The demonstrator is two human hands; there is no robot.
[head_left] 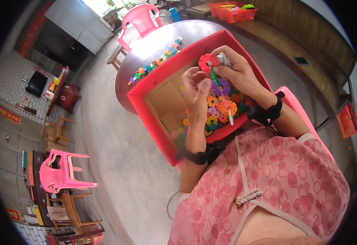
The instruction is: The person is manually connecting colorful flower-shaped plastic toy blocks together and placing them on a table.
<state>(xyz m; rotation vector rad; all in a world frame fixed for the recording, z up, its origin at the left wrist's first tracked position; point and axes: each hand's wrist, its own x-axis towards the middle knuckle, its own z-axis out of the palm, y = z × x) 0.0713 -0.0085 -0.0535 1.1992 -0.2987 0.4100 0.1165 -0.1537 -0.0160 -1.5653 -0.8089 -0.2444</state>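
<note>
My right hand [241, 73] pinches a chain of slotted, flower-shaped plastic discs near its top. A red disc [208, 62] stands at the upper end, with a whitish-grey disc [224, 60] beside it at my fingers. Below them the chain runs through a green disc [214, 75], a purple disc [220, 87] and an orange disc [228, 108] to a white disc [231, 119] seen edge-on. Left of the chain, my left hand [196, 90] has its fingers loosely bent and apart, with nothing visible in them. Under both hands, loose discs [212, 119] in many colours lie in a red box [154, 126].
The box rests against a round dark table [125, 81]. Another joined row of coloured discs [156, 63] lies on that table. A pink plastic chair [141, 20] stands beyond it, another pink chair [60, 171] at left. A red basket [233, 14] sits on a wooden bench [292, 45].
</note>
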